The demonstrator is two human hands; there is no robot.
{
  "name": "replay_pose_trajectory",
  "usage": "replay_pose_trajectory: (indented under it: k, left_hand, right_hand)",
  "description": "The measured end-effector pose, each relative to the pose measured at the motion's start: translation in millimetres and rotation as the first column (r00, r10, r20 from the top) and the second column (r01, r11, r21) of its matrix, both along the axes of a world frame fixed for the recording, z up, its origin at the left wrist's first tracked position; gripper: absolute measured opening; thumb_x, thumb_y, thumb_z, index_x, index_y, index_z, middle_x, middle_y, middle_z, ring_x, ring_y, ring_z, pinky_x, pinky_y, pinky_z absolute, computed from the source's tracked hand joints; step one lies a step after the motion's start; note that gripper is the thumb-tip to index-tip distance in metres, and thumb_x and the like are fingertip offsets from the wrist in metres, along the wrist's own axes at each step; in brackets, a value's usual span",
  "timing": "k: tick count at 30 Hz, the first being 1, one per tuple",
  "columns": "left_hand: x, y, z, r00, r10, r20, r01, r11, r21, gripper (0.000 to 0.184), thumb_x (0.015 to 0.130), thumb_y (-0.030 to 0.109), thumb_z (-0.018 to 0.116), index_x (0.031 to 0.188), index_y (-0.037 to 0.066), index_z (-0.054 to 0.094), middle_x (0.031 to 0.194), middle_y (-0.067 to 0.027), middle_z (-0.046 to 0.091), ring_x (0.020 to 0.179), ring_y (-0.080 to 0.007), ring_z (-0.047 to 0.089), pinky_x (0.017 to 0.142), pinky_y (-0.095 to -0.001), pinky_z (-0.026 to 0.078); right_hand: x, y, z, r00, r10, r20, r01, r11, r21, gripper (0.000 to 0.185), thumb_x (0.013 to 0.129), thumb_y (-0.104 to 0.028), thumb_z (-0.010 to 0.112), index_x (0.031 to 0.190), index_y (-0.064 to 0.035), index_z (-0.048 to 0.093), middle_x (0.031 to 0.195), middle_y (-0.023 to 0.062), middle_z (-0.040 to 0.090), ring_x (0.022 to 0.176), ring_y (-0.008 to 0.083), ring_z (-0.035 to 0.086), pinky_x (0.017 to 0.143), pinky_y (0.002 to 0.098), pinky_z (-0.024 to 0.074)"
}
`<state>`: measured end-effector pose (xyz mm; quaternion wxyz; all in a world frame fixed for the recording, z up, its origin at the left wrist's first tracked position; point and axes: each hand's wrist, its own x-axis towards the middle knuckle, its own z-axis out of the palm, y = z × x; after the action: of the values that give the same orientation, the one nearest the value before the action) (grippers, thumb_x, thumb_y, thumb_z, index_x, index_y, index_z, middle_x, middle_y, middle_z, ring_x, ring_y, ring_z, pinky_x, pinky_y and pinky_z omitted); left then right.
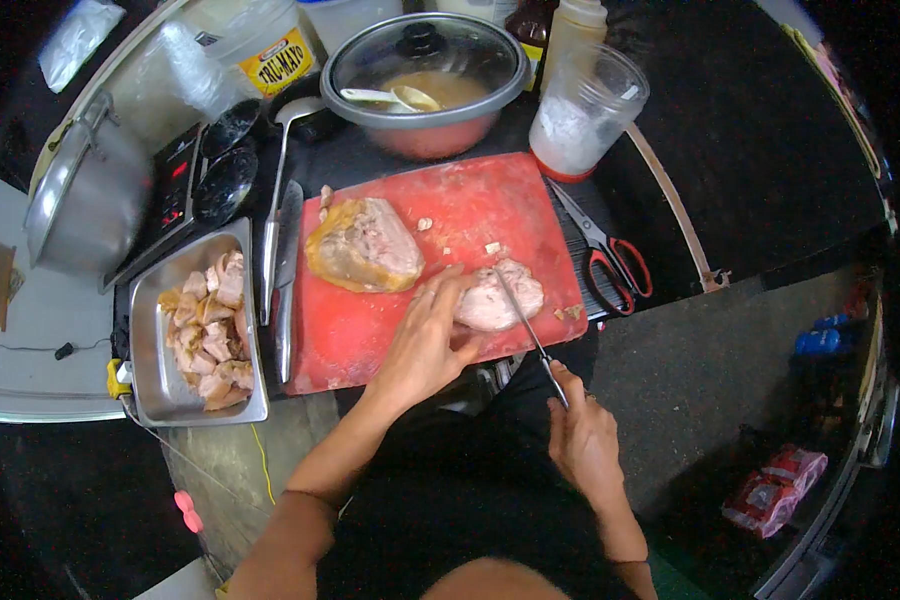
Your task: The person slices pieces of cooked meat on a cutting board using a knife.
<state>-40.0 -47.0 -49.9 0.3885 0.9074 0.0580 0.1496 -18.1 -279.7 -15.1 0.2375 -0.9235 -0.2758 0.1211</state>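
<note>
On the red cutting board [450,190], my left hand [428,335] steadies the left end of a pale piece of cooked meat [520,290], fingers on top and thumb at the near side. A kitchen knife [528,327] is in the closed grip of my right hand [582,430]. Its blade lies across the top of that piece; how deep it has cut does not show. Behind my left hand sits a larger chunk of cooked meat [365,245] with yellowish skin. Small scraps are scattered on the board.
Left of the board are a metal tray [258,350] of meat chunks, a second knife [288,260] and a ladle [275,210]. Scissors [610,250] lie at the right. Behind stand a lidded pot [430,130] and a clear plastic tub [585,120] of white contents.
</note>
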Motion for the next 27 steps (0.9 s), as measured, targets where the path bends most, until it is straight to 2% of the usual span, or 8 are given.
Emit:
replay_pose_trajectory:
  k: [5, 9, 11, 14, 18, 23, 27]
  left_hand:
    - [0.2, 0.4, 0.9, 1.000, 0.001, -0.012, -0.001, 0.998, -0.058, 0.063, 0.073, 0.006, 0.077, 0.130, 0.002, 0.049, 0.135, -0.0207, 0.050, 0.130, -0.0389, 0.046, 0.107, -0.0446, 0.040]
    - [0.1, 0.9, 2.3, 0.999, -0.002, -0.039, -0.001, 0.997, -0.076, 0.064, 0.073, 0.007, 0.077, 0.130, 0.002, 0.049, 0.134, -0.0205, 0.051, 0.129, -0.0389, 0.046, 0.107, -0.0449, 0.040]
    - [2.1, 0.7, -0.7, 1.000, 0.002, -0.004, -0.002, 0.999, -0.046, 0.064, 0.072, 0.009, 0.079, 0.129, 0.002, 0.050, 0.133, -0.0200, 0.052, 0.126, -0.0387, 0.048, 0.105, -0.0449, 0.041]
    - [7.6, 1.3, -4.1, 0.999, -0.007, 0.040, 0.005, 0.999, 0.034, 0.063, 0.069, 0.013, 0.082, 0.125, 0.003, 0.054, 0.130, -0.0186, 0.055, 0.120, -0.0379, 0.051, 0.102, -0.0454, 0.042]
    - [11.2, -4.1, -9.5, 0.998, 0.009, 0.069, -0.017, 0.992, 0.123, 0.060, 0.066, 0.018, 0.084, 0.118, 0.004, 0.058, 0.125, -0.0159, 0.059, 0.113, -0.0368, 0.054, 0.098, -0.0459, 0.041]
    - [11.6, -12.4, -14.8, 0.994, 0.081, 0.067, -0.090, 0.985, 0.145, 0.061, 0.062, 0.020, 0.085, 0.115, 0.004, 0.059, 0.124, -0.0151, 0.060, 0.111, -0.0362, 0.054, 0.096, -0.0457, 0.040]
    - [12.8, -13.3, -18.0, 0.992, 0.085, 0.094, -0.099, 0.983, 0.155, 0.061, 0.061, 0.020, 0.086, 0.114, 0.004, 0.060, 0.124, -0.0151, 0.060, 0.110, -0.0358, 0.054, 0.095, -0.0460, 0.041]
  right_hand:
    - [0.2, -2.0, -6.7, 1.000, 0.010, 0.010, -0.011, 0.999, 0.040, 0.043, 0.090, -0.005, 0.058, 0.131, -0.0077, 0.047, 0.082, 0.0260, 0.064, 0.072, 0.0447, 0.063, 0.064, 0.0535, 0.0480]
    - [-0.2, -0.6, -3.0, 1.000, 0.024, 0.019, -0.023, 1.000, -0.012, 0.043, 0.092, -0.008, 0.056, 0.134, -0.0088, 0.045, 0.088, 0.0252, 0.066, 0.071, 0.0440, 0.065, 0.060, 0.0527, 0.0530]
    - [-0.7, -0.4, -2.8, 1.000, 0.019, 0.009, -0.019, 1.000, -0.023, 0.044, 0.092, -0.008, 0.055, 0.134, -0.0085, 0.044, 0.087, 0.0261, 0.066, 0.071, 0.0445, 0.065, 0.061, 0.0531, 0.0530]
    - [-3.0, -1.2, -6.6, 1.000, 0.018, 0.023, -0.019, 0.997, 0.074, 0.045, 0.092, -0.008, 0.055, 0.135, -0.0078, 0.042, 0.089, 0.0272, 0.066, 0.070, 0.0454, 0.065, 0.062, 0.0536, 0.0531]
    - [-11.7, 0.2, -1.3, 0.999, 0.028, -0.024, -0.027, 0.998, 0.056, 0.047, 0.093, -0.008, 0.055, 0.137, -0.0073, 0.041, 0.090, 0.0282, 0.065, 0.069, 0.0458, 0.064, 0.062, 0.0538, 0.0531]
    - [-19.8, -1.8, -8.0, 0.999, 0.044, 0.030, -0.047, 0.994, 0.096, 0.046, 0.093, -0.008, 0.055, 0.137, -0.0065, 0.041, 0.092, 0.0277, 0.066, 0.070, 0.0450, 0.065, 0.061, 0.0536, 0.0532]
    - [-19.9, -3.3, -1.0, 0.999, 0.043, -0.010, -0.043, 0.999, 0.021, 0.045, 0.093, -0.009, 0.055, 0.136, -0.0063, 0.042, 0.094, 0.0264, 0.066, 0.071, 0.0442, 0.065, 0.060, 0.0530, 0.0533]
